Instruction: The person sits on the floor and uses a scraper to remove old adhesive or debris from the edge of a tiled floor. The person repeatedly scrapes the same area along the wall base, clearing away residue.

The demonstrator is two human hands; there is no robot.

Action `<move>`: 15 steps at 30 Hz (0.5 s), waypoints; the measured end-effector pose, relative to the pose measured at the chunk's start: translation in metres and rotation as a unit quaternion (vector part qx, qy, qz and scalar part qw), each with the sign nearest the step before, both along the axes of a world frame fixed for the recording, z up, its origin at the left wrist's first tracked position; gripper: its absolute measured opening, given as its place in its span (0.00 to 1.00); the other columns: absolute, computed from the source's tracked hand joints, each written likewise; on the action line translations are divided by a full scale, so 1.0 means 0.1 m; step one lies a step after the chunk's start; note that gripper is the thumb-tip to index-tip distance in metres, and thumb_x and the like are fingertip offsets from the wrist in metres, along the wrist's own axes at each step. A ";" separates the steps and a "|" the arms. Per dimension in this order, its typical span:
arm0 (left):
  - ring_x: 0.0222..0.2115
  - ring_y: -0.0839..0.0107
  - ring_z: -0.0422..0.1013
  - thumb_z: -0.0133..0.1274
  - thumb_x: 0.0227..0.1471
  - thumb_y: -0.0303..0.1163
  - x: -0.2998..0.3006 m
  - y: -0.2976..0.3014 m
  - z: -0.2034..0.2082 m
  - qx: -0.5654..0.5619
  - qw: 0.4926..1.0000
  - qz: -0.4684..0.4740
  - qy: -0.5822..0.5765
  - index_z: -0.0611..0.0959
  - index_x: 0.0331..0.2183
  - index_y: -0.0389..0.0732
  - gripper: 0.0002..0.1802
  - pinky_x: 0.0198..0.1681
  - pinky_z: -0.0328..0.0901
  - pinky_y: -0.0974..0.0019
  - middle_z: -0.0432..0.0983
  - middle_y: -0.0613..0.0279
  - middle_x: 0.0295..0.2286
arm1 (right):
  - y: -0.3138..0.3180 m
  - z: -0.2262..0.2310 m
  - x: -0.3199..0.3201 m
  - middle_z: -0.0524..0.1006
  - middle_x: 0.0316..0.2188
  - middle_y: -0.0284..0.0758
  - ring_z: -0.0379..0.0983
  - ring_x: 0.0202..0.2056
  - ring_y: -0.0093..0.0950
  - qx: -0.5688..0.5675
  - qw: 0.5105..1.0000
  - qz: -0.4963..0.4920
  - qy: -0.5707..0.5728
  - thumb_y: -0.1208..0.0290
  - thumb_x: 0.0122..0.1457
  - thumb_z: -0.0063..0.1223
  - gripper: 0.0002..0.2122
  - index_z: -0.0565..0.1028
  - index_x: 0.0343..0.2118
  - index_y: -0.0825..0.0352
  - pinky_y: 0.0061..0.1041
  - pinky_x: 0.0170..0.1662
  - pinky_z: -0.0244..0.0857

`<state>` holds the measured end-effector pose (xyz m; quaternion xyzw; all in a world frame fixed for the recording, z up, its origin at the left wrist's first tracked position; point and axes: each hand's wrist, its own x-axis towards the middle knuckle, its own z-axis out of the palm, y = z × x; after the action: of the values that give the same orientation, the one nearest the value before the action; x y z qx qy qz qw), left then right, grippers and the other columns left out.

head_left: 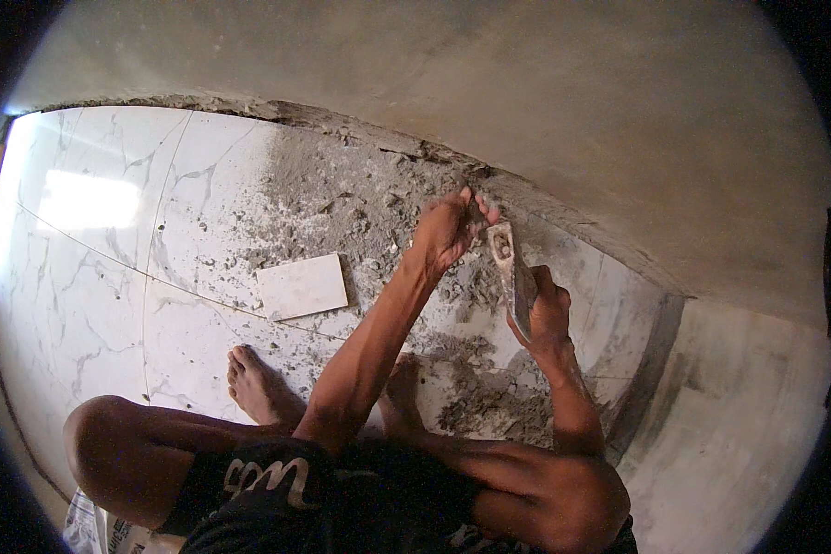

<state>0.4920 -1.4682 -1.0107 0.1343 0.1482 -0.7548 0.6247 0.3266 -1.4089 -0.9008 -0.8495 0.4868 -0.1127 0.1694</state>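
Note:
My left hand (446,229) reaches to the foot of the wall, where the plaster edge is broken. Its fingers are curled together and partly blurred; what they hold, if anything, I cannot make out. Just right of it, my right hand (548,312) grips a long, narrow hand tool (515,272) caked with pale mortar. The tool's far end lies close to my left fingertips, and its exact kind is unclear. Grey mortar rubble (351,203) is spread along the wall base and under my hands.
A pale rectangular tile piece (303,286) lies on the marbled floor tiles (92,286), left of my left forearm. The grey wall (545,111) curves across the far side and down the right. More rubble (503,406) sits between my right foot and right forearm. My bare left foot (260,388) rests near the tile piece.

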 end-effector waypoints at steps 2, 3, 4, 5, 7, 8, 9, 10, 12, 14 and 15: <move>0.24 0.64 0.69 0.40 0.58 0.29 -0.01 0.16 0.03 0.022 0.999 -0.020 -0.024 0.69 0.31 0.32 0.09 0.30 0.73 0.59 0.68 0.56 0.23 | -0.02 -0.02 -0.02 0.72 0.20 0.39 0.73 0.20 0.34 -0.008 1.000 -0.010 -0.021 0.70 0.50 0.55 0.11 0.66 0.33 0.68 0.28 0.22 0.63; 0.24 0.64 0.70 0.40 0.58 0.29 0.00 0.18 0.07 0.005 0.998 -0.030 -0.054 0.69 0.31 0.33 0.09 0.29 0.73 0.61 0.68 0.56 0.23 | -0.04 -0.03 -0.03 0.72 0.19 0.38 0.72 0.19 0.33 -0.013 0.999 -0.016 -0.032 0.70 0.52 0.54 0.10 0.66 0.32 0.68 0.27 0.20 0.62; 0.24 0.64 0.70 0.41 0.58 0.29 0.03 0.20 0.10 -0.011 0.996 -0.037 -0.083 0.69 0.31 0.33 0.09 0.28 0.73 0.62 0.69 0.57 0.23 | -0.04 -0.04 -0.03 0.71 0.18 0.37 0.72 0.17 0.33 -0.017 0.999 -0.018 -0.042 0.69 0.54 0.52 0.09 0.66 0.32 0.67 0.26 0.19 0.61; 0.24 0.63 0.71 0.41 0.58 0.30 0.01 0.14 0.07 -0.015 0.998 -0.022 -0.053 0.69 0.31 0.33 0.09 0.27 0.73 0.63 0.69 0.57 0.23 | -0.03 -0.04 -0.04 0.73 0.20 0.41 0.72 0.20 0.37 0.019 0.999 -0.031 -0.036 0.70 0.51 0.54 0.12 0.65 0.35 0.68 0.30 0.22 0.63; 0.24 0.64 0.70 0.41 0.58 0.30 -0.01 0.03 0.06 -0.030 0.999 -0.008 -0.032 0.69 0.31 0.34 0.09 0.28 0.73 0.64 0.69 0.57 0.23 | -0.02 -0.01 -0.06 0.75 0.24 0.48 0.74 0.26 0.46 0.088 0.994 -0.057 -0.022 0.73 0.45 0.57 0.20 0.62 0.40 0.71 0.38 0.28 0.68; 0.24 0.64 0.70 0.40 0.58 0.30 -0.01 -0.01 0.05 -0.041 0.998 -0.009 -0.041 0.69 0.31 0.34 0.09 0.29 0.73 0.64 0.69 0.57 0.24 | -0.02 -0.02 -0.09 0.75 0.24 0.47 0.74 0.25 0.46 0.087 0.995 -0.054 -0.010 0.72 0.45 0.57 0.20 0.62 0.39 0.71 0.38 0.27 0.68; 0.24 0.65 0.70 0.40 0.58 0.30 -0.02 -0.05 0.03 -0.051 0.997 -0.011 -0.050 0.69 0.32 0.34 0.09 0.30 0.73 0.64 0.69 0.58 0.24 | -0.01 -0.02 -0.12 0.75 0.24 0.47 0.74 0.24 0.47 0.084 0.995 -0.053 0.001 0.71 0.46 0.57 0.19 0.63 0.38 0.71 0.38 0.27 0.68; 0.24 0.66 0.69 0.40 0.59 0.30 -0.03 -0.08 0.01 -0.050 0.998 -0.017 -0.035 0.69 0.32 0.34 0.09 0.30 0.73 0.63 0.68 0.58 0.24 | -0.01 -0.02 -0.15 0.75 0.24 0.47 0.73 0.24 0.47 0.082 0.995 -0.051 0.012 0.71 0.47 0.57 0.18 0.63 0.38 0.71 0.38 0.26 0.68; 0.24 0.67 0.68 0.39 0.59 0.30 -0.03 -0.11 -0.03 -0.046 0.998 -0.030 -0.008 0.69 0.34 0.34 0.08 0.32 0.72 0.62 0.68 0.58 0.25 | -0.03 -0.04 -0.13 0.75 0.23 0.46 0.73 0.22 0.46 0.054 0.998 -0.032 -0.007 0.70 0.48 0.56 0.16 0.64 0.36 0.71 0.37 0.25 0.67; 0.24 0.68 0.67 0.38 0.59 0.29 0.01 -0.11 -0.08 -0.049 0.998 -0.032 0.021 0.68 0.35 0.34 0.08 0.32 0.72 0.61 0.67 0.58 0.26 | -0.04 -0.06 -0.08 0.74 0.21 0.45 0.72 0.20 0.45 0.021 1.000 -0.008 0.001 0.69 0.49 0.56 0.14 0.65 0.34 0.70 0.36 0.23 0.67; 0.24 0.68 0.66 0.37 0.59 0.29 0.02 -0.11 -0.08 -0.052 0.998 -0.032 0.036 0.68 0.36 0.34 0.08 0.32 0.71 0.61 0.67 0.59 0.26 | -0.05 -0.01 -0.03 0.74 0.20 0.43 0.72 0.19 0.44 -0.001 1.000 0.006 0.021 0.68 0.50 0.55 0.14 0.66 0.33 0.69 0.36 0.23 0.66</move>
<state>0.4943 -1.4788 -1.0188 0.0795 0.1267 -0.7855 0.6005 0.3240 -1.4142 -0.9023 -0.8548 0.4848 -0.0940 0.1592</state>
